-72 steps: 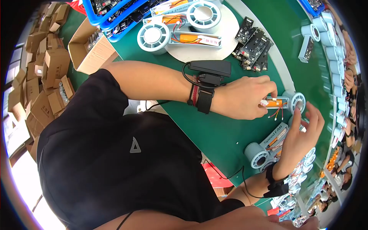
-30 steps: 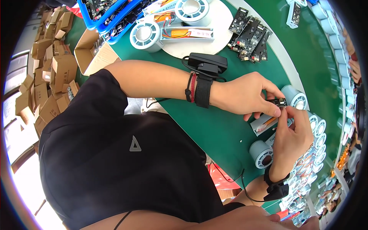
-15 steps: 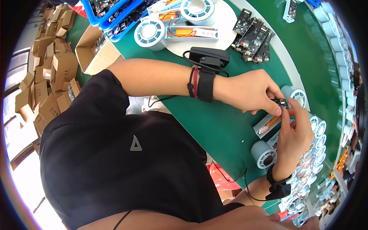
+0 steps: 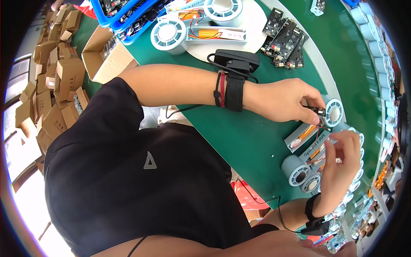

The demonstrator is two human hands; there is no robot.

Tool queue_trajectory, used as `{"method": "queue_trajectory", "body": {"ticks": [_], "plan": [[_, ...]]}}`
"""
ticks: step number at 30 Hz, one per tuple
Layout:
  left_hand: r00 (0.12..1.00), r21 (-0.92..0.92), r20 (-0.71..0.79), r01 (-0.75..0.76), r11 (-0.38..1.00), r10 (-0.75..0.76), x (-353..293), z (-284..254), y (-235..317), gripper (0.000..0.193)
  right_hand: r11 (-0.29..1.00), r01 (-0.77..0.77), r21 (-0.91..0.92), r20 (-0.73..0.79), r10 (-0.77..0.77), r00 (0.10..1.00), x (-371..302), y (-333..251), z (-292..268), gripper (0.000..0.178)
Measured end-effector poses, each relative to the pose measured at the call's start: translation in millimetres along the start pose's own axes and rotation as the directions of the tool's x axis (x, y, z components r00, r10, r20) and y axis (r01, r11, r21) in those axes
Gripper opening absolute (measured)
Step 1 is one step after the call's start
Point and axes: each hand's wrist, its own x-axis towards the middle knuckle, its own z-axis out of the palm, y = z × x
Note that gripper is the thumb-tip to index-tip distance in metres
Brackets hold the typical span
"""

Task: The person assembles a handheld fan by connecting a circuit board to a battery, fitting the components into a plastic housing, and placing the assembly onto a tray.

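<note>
A small black circuit board (image 4: 317, 110) is held at its edges between the thumb and fingers of the left hand (image 4: 282, 100), just beside the pale blue round head of an open fan (image 4: 334, 112). The handle trough (image 4: 293, 142) of that fan is tilted across the green worktop (image 4: 242, 139), and an orange battery (image 4: 306, 132) is seen lying in it. Thin red wires (image 4: 318, 136) are strung below the board. The hands are kept apart: the right hand (image 4: 342, 156) is held lower, its fingers bent near the end of a second fan handle (image 4: 316, 144) — whether a wire is pinched there or the handle is touched cannot be told.

Grey-blue fan heads (image 4: 291, 165) are set below, left of the right wrist. Farther up, a pile of black boards (image 4: 284, 45) is heaped loosely near the pale curved edge of the worktop. To its left, a round white disc (image 4: 256, 23) is partly covered by two fans (image 4: 169, 34), their wires and orange batteries exposed. Blue trays (image 4: 142, 26) filled with dark boards are stacked at the upper left — an opened cardboard box (image 4: 114, 64) is seen just below them
</note>
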Motion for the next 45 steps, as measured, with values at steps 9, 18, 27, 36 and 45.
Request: {"method": "queue_trajectory", "body": {"ticks": [9, 18, 27, 36, 45], "plan": [[0.99, -0.219, -0.056, -0.138, 0.966, 0.128, 1, 3, -9, 0.037, 0.982, 0.101, 0.157, 0.176, -0.129, 0.976, 0, -5, 28, 0.023], [0.997, -0.189, -0.079, 0.004, 0.982, -0.019, -3, 4, -1, 0.041, 0.98, 0.166, 0.113, -0.037, -0.163, 0.986, 1, -4, 41, 0.017], [0.992, -0.07, -0.119, -0.046, 0.996, 0.037, -4, 7, -4, 0.043, 0.986, 0.135, 0.099, 0.02, -0.137, 0.99, -1, -1, 38, 0.009], [0.848, 0.635, -0.137, -0.322, 0.702, 0.512, -10, 10, -11, 0.038, 0.985, -0.046, 0.166, -0.072, 0.059, 0.996, 2, 14, 35, 0.01], [0.884, 0.437, -0.146, -0.345, 0.831, 0.444, -5, 8, -10, 0.036, 0.987, 0.155, 0.043, -0.091, -0.15, 0.984, 0, 13, 36, 0.011]]}}
